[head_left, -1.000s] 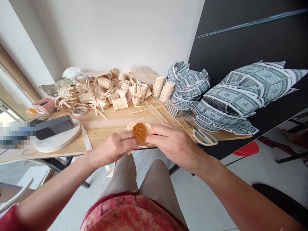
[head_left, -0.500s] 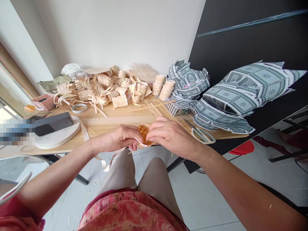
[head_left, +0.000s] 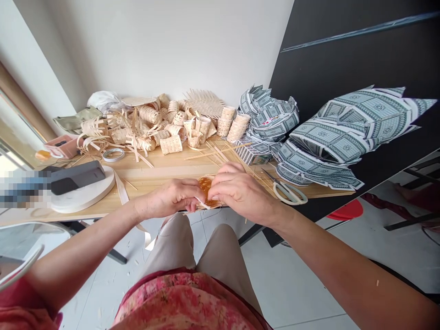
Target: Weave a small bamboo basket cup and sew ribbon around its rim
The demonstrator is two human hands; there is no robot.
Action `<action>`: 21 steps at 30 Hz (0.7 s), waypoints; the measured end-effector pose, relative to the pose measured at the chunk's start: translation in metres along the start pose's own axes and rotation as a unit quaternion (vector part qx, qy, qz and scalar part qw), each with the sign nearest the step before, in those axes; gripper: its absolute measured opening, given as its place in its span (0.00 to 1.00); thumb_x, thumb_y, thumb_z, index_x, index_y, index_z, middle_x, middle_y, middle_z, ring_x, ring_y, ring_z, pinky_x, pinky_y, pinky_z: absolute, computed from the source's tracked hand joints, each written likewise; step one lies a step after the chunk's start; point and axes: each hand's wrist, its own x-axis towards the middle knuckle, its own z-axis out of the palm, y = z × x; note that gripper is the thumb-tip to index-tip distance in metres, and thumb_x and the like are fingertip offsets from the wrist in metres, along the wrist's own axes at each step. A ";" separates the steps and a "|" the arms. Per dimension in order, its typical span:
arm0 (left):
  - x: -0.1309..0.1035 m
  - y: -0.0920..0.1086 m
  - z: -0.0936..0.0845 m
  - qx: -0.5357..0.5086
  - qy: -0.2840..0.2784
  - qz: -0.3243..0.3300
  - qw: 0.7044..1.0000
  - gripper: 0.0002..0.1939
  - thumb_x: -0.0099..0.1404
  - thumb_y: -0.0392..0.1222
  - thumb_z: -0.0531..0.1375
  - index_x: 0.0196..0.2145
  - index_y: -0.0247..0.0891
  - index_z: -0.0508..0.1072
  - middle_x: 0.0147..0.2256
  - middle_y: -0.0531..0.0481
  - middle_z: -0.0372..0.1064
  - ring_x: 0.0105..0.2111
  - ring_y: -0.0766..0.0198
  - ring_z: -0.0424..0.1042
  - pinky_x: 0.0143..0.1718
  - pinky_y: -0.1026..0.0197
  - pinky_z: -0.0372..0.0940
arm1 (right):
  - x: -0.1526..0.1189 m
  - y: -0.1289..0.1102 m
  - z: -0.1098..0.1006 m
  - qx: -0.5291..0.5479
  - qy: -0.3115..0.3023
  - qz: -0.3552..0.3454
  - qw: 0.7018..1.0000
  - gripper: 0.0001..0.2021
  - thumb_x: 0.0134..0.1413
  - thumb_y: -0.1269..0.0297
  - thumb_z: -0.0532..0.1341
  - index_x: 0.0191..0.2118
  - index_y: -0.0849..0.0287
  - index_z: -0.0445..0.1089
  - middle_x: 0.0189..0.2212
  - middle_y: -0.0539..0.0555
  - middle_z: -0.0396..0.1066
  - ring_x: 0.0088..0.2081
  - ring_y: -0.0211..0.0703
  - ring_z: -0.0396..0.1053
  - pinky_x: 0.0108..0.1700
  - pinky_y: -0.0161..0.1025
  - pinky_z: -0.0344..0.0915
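Observation:
Between both hands, at the table's front edge, is a small woven basket (head_left: 205, 184) with an orange-brown inside; much of its wall is hidden by my fingers. My left hand (head_left: 180, 195) is closed on its left rim, with a white strip (head_left: 202, 203) showing at the fingertips. From the right, my right hand (head_left: 233, 188) pinches the basket's rim, fingers bent over its edge. A pale ribbon (head_left: 121, 188) hangs off the table left of my left hand. White-handled scissors (head_left: 290, 192) lie to the right of my right hand.
Several woven baskets (head_left: 172, 144) and loose strips pile up at the back. A tape roll (head_left: 113, 155), and a phone (head_left: 77, 176) on a round white slab (head_left: 103, 188), are at left. Folded-card structures (head_left: 330, 137) stand at right. A red stool (head_left: 347, 211) is below.
Both hands stay at the basket with only a slight shift of the fingers. The basket appears turned or tilted a little, and the white strip at the left fingertips sits a bit differently.

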 end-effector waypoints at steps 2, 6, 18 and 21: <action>0.000 -0.003 0.002 0.019 0.022 0.004 1.000 0.13 0.67 0.39 0.47 0.35 0.32 0.70 0.29 0.47 0.63 0.26 0.71 0.68 0.28 0.69 0.67 | 0.001 -0.001 0.002 -0.005 0.006 0.000 1.000 0.10 0.54 0.73 0.58 0.24 0.59 0.71 0.24 0.48 0.70 0.31 0.37 0.61 0.42 0.41 0.53; 0.002 -0.004 0.003 0.035 0.029 0.008 0.999 0.11 0.66 0.39 0.49 0.35 0.34 0.70 0.28 0.48 0.64 0.26 0.71 0.68 0.28 0.70 0.66 | 0.002 -0.002 0.002 -0.012 -0.015 0.011 1.000 0.10 0.53 0.73 0.58 0.23 0.58 0.71 0.22 0.48 0.68 0.31 0.38 0.60 0.42 0.41 0.52; 0.002 0.003 -0.007 0.061 0.018 -0.030 0.998 0.09 0.64 0.35 0.51 0.34 0.33 0.71 0.27 0.49 0.64 0.23 0.71 0.67 0.26 0.70 0.63 | 0.012 0.012 -0.008 -0.026 -0.077 -0.015 0.997 0.10 0.54 0.73 0.58 0.24 0.60 0.71 0.25 0.50 0.71 0.32 0.39 0.61 0.36 0.37 0.56; 0.001 0.001 -0.005 0.046 0.022 -0.040 0.998 0.10 0.64 0.34 0.51 0.33 0.32 0.72 0.28 0.49 0.64 0.22 0.72 0.67 0.25 0.70 0.63 | 0.014 0.014 -0.001 -0.001 -0.083 -0.034 0.996 0.10 0.54 0.73 0.58 0.24 0.60 0.71 0.22 0.48 0.70 0.31 0.38 0.60 0.37 0.36 0.57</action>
